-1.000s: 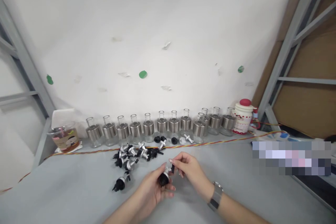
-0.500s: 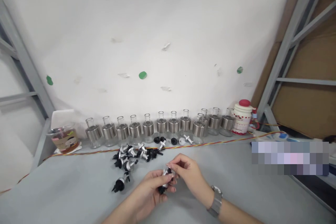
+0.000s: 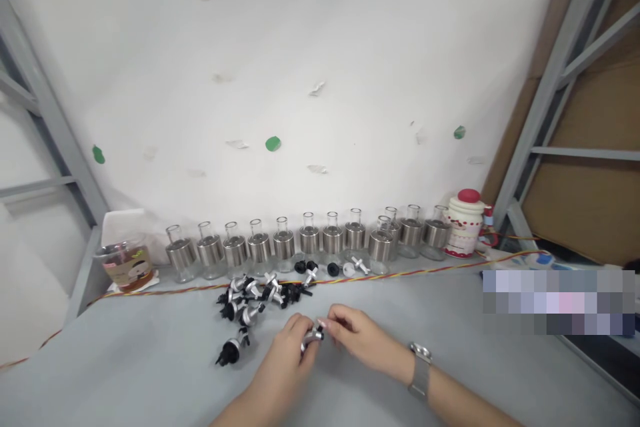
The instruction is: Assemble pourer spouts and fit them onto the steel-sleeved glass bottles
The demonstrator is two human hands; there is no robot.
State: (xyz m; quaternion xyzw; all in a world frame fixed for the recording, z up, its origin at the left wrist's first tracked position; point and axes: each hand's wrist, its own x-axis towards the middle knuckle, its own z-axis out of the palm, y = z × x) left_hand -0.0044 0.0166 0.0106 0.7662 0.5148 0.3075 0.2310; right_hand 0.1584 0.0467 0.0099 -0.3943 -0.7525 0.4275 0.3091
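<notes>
My left hand [image 3: 285,359] is curled around a small silver and black pourer spout [image 3: 313,336] just above the grey table [image 3: 125,373]. My right hand [image 3: 357,340], with a watch on its wrist, pinches the top end of the same spout with its fingertips. A pile of several more such spouts [image 3: 253,297] lies just beyond my hands, and one single spout [image 3: 230,350] lies to the left of my left hand.
A row of several glass bottles with steel collars [image 3: 307,240] lines the back wall. A plastic cup of brown drink [image 3: 125,263] stands at the back left, a white and red jug [image 3: 465,223] at the back right. A twisted red-yellow cable [image 3: 410,272] runs across the table.
Both hands have sunk lower toward the table with the spout. My left hand has turned palm-down and closed over it, hiding its black end.
</notes>
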